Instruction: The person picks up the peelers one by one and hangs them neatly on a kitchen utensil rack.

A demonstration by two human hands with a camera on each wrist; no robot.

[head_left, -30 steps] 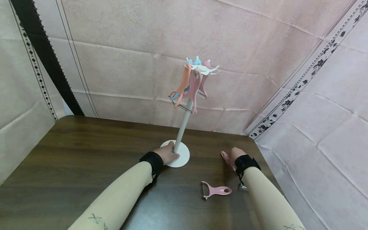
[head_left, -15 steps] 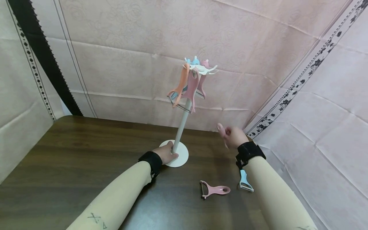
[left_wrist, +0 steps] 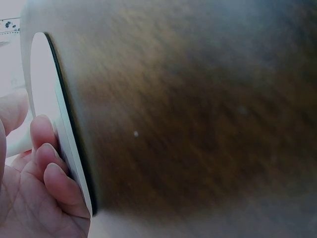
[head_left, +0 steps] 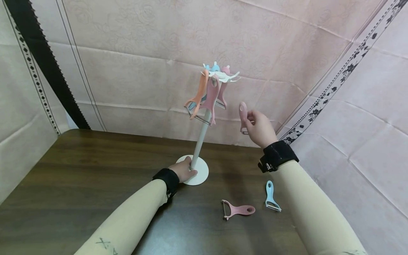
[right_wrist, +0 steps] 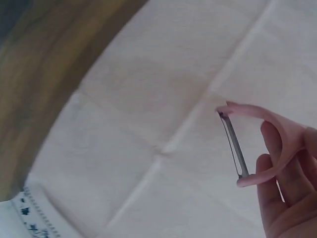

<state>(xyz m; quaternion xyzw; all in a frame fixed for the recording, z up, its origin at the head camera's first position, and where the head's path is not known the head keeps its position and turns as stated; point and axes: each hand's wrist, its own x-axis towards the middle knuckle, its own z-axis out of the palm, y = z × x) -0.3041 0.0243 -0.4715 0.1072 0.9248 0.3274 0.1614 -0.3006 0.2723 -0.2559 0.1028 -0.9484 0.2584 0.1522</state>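
Three plastic peelers already hang on the white hook stand (head_left: 202, 141), steadied at its base by the left hand (head_left: 185, 170); the right hand (head_left: 259, 127) pinches a raised pink Y-shaped peeler (head_left: 243, 117) beside it, while a second pink peeler (head_left: 238, 209) and a blue peeler (head_left: 271, 200) wait on the dark wooden table (head_left: 79, 177).

No words, brands or numbers to read anywhere
The only marks are hand-drawn pen strokes on the left forearm sleeve (head_left: 106, 243), an X with a small triangle-like sign beside it, partly cut by the frame edge; the peelers, the stand and the patterned cloth carry no lettering that can be made out
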